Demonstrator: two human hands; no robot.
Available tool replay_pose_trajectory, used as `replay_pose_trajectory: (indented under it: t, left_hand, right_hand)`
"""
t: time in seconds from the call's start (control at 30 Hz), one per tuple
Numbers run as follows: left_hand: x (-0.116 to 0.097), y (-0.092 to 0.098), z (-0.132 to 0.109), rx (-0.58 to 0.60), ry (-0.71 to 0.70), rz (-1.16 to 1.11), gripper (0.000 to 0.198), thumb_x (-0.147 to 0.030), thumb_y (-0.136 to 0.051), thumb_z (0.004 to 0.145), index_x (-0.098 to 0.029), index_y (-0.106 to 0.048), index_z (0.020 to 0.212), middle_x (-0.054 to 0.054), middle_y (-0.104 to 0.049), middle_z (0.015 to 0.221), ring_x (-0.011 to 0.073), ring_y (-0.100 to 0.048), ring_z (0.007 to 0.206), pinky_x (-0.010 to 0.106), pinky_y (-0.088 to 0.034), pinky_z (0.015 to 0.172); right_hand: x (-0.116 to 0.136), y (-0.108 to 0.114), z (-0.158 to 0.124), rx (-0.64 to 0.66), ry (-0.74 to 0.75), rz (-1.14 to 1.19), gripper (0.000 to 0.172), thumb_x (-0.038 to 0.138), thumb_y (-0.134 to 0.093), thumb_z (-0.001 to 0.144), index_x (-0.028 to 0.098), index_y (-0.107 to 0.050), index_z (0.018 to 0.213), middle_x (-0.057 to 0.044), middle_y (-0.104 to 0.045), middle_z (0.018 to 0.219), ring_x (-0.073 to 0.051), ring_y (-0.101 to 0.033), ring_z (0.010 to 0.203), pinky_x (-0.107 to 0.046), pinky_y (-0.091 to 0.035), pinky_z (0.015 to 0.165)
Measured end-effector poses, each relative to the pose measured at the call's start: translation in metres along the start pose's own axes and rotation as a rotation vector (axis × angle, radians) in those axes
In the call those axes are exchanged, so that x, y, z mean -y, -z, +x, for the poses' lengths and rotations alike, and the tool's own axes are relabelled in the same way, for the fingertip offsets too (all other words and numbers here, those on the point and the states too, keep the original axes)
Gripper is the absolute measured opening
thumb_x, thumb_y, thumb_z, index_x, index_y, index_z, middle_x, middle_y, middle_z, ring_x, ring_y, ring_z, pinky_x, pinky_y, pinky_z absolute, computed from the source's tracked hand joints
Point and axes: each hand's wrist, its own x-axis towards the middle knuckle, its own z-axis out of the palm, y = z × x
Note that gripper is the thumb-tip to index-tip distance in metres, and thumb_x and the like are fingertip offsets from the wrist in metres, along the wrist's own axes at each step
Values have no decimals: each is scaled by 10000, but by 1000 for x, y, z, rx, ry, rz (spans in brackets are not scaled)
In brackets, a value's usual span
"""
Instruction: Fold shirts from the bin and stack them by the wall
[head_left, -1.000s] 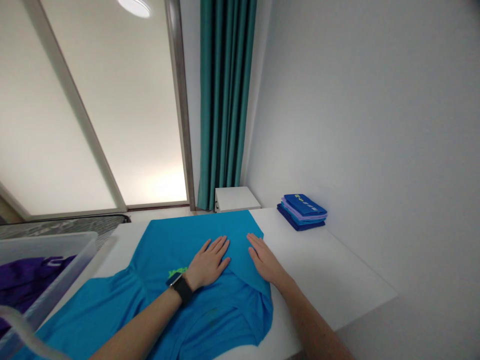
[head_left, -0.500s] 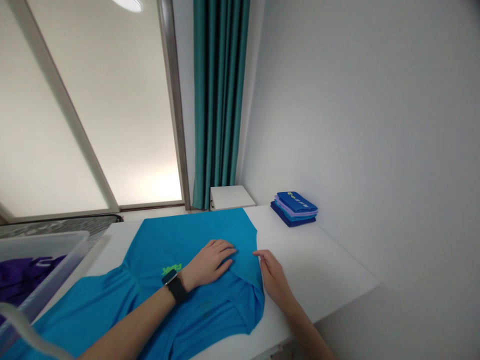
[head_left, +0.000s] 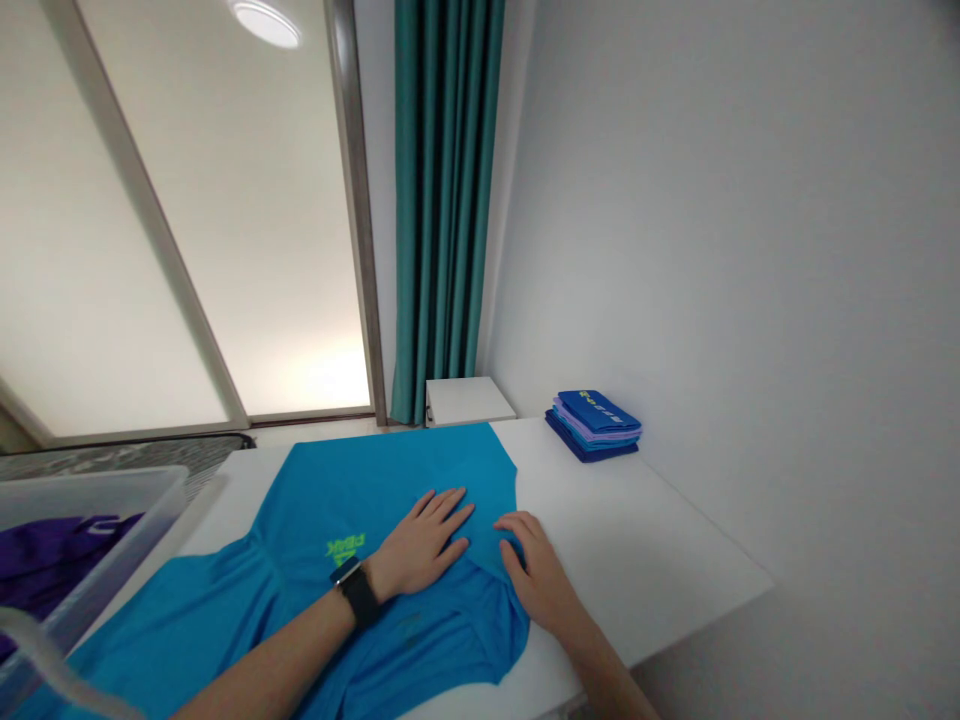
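A blue T-shirt [head_left: 390, 465] with a yellow-green print lies spread over the white table, its near right part bunched in folds. My left hand [head_left: 427, 540], with a dark watch on the wrist, rests flat on the shirt, fingers spread. Over the shirt's right edge is my right hand [head_left: 536, 570], palm down with its fingers bent and apart; nothing shows between them. Whether its fingertips touch the cloth I cannot tell.
A stack of folded clothes [head_left: 596, 425], blue and lilac, sits on the white table [head_left: 645, 540] by the wall. At left stands a clear plastic bin [head_left: 150, 500] holding purple clothing [head_left: 60, 555]. A white cabinet [head_left: 469, 400] is behind the table, before a green curtain [head_left: 446, 220].
My right hand has moved left from the shirt's edge onto the cloth, and its fingers have spread. My left hand's fingers have fanned out on the shirt. The view has shifted slightly.
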Motion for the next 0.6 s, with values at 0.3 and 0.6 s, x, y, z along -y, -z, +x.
replay_pose_trajectory:
  t: [0.3, 0.6]
  left_hand:
    - [-4, 2, 6, 34, 30, 12, 536, -529, -293, 994, -300, -344, 1475, 53, -362, 1533, 234, -341, 1398, 466, -211, 1156]
    - [-1, 1, 10, 30, 25, 0, 534, -535, -302, 988, -313, -348, 1472, 40, -362, 1534, 230, -319, 1410, 467, -188, 1164]
  right_hand:
    - [-6, -3, 2, -48, -15, 7, 240, 230, -396, 928, 216, -605, 1046, -103, -621, 1105, -233, -560, 1077, -412, -456, 972]
    - [-8, -2, 1, -108, -26, -25, 245, 209, -414, 896, 216, -602, 1053, -102, -610, 1043, -238, -571, 1010, -406, -482, 910]
